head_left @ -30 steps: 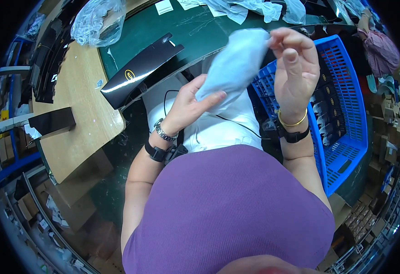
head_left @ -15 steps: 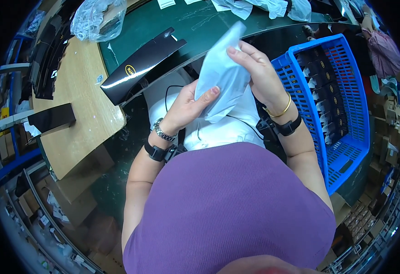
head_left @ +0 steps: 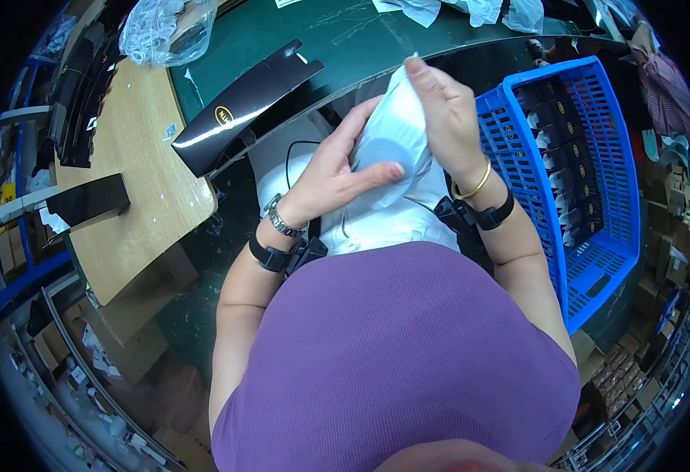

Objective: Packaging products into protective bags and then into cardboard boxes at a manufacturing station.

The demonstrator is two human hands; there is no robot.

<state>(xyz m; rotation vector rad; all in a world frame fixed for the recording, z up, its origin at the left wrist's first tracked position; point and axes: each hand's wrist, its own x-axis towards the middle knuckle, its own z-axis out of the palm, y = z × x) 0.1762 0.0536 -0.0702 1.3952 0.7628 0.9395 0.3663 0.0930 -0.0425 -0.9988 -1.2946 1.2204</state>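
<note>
Between both hands, above my lap, is a white translucent plastic bag (head_left: 396, 130) with a rounded shape showing through it. My left hand (head_left: 333, 169) wraps its lower left side, the thumb lying across the front. Higher up, my right hand (head_left: 449, 118) pinches the bag's upper right edge between thumb and fingers. What is inside the bag cannot be made out. Left of the hands, a glossy black card sleeve (head_left: 242, 110) with a yellow oval mark lies on the green table (head_left: 321, 39) and reaches over its edge.
A blue plastic basket (head_left: 553, 204) at my right holds a row of black boxes (head_left: 573, 157). On the left stands a wooden board (head_left: 144, 181) with a smaller black card piece (head_left: 89, 200). A clear bag of white coiled items (head_left: 168, 31) and white bags (head_left: 479, 9) lie at the back.
The bag has tipped more upright and drawn together, and a rounded form now shows in it. My left hand has slid up its side; my right hand has moved slightly up at the top edge.
</note>
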